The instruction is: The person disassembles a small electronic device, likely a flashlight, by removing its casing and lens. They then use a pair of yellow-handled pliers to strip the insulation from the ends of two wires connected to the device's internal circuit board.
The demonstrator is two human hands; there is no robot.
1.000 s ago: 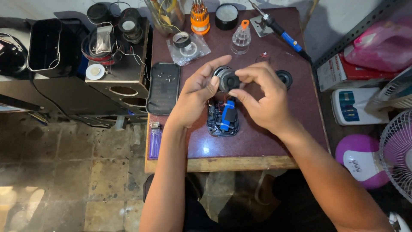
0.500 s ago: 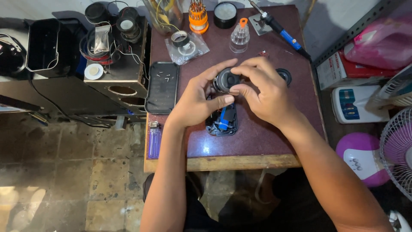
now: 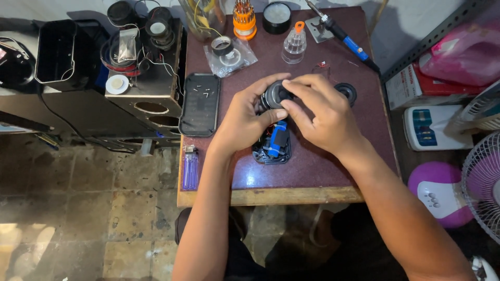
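Both hands meet over the middle of a dark red table. My left hand and my right hand together grip a small round black speaker driver, fingers wrapped around its rim. Just below them lies an opened black device shell with a blue cylindrical battery inside. A second round black speaker part rests on the table to the right of my right hand.
A black cover holding small screws lies left of my hands; a purple lighter sits near the front edge. At the back stand a soldering iron, clear bottle, orange screwdriver set, tape rolls in a bag. Speaker box left, fans right.
My hands have lifted the round speaker driver slightly away from the opened shell and turned it, with my fingers closing more tightly around it.
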